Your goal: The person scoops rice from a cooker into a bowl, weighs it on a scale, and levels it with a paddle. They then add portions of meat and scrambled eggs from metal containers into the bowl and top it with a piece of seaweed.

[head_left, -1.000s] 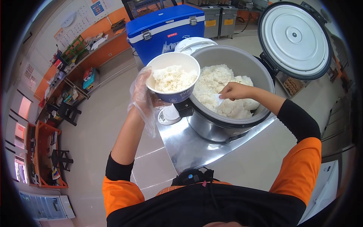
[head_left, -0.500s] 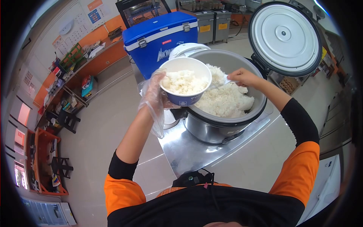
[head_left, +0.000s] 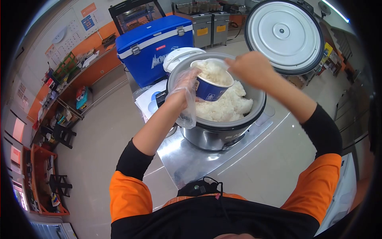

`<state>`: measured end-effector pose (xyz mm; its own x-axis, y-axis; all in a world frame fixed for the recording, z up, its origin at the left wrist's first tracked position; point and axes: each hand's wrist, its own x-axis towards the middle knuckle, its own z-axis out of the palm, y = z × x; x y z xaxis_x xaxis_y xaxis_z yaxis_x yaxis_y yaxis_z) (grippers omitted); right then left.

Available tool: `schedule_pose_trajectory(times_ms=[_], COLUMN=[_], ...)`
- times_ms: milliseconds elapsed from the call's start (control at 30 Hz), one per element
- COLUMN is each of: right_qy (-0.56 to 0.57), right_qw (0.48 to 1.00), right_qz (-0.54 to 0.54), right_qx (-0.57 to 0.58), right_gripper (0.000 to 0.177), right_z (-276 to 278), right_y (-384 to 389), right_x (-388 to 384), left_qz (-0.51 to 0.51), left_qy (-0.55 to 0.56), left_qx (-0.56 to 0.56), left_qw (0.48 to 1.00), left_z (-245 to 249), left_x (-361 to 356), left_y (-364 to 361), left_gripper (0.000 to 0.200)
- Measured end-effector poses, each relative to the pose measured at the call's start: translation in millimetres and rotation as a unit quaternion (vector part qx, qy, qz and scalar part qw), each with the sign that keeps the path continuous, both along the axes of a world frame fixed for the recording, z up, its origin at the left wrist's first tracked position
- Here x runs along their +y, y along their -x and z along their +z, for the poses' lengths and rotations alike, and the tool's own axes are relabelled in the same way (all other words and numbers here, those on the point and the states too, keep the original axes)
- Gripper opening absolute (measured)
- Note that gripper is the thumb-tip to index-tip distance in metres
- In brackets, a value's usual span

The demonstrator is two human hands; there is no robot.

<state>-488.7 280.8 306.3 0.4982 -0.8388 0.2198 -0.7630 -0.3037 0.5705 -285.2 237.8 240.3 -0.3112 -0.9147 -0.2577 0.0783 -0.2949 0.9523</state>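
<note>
Over the cooker [head_left: 201, 137], at its left side, the cup [head_left: 210, 91] is in the left hand [head_left: 186, 87], which is gloved in clear plastic and wrapped around the cup's left wall. The cup bears rice and is tilted, its axis leaning right and its mouth turned partly toward the right hand [head_left: 252, 69]. That hand is just right of the cup's rim, fingers drawn together; blur prevents telling whether they pinch anything. The left hand is the nearer, being in contact.

Edges noted: the cooker's rim encircles the loose rice [head_left: 229, 104] below the cup; the raised lid [head_left: 282, 32] stands beyond the right hand; the cooler [head_left: 157, 49] bounds the far left. Open room lies above the rice, between cup and right forearm.
</note>
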Motion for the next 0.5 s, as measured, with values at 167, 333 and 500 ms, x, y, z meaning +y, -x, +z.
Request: schedule_pose_trajectory(times_ms=[167,333,500], right_qy=[0.173,0.186,-0.146], right_qw=[0.983,0.952,0.722], right_qz=[0.040,0.023,-0.015], right_qx=[0.051,-0.241,-0.676], right_gripper=[0.041,0.039,0.041], right_z=[-22,4,15], right_y=[-16,-11,-26], right_x=[28,26,32], left_qz=[0.055,0.100,0.092], left_qy=[0.029,0.032,0.070], left_qx=[0.016,0.110,0.130], left_qw=[0.998,0.988,0.985], left_z=[4,18,14], left_x=[11,18,28], left_y=[-1,-31,-92], left_gripper=[0.058,0.061,0.066])
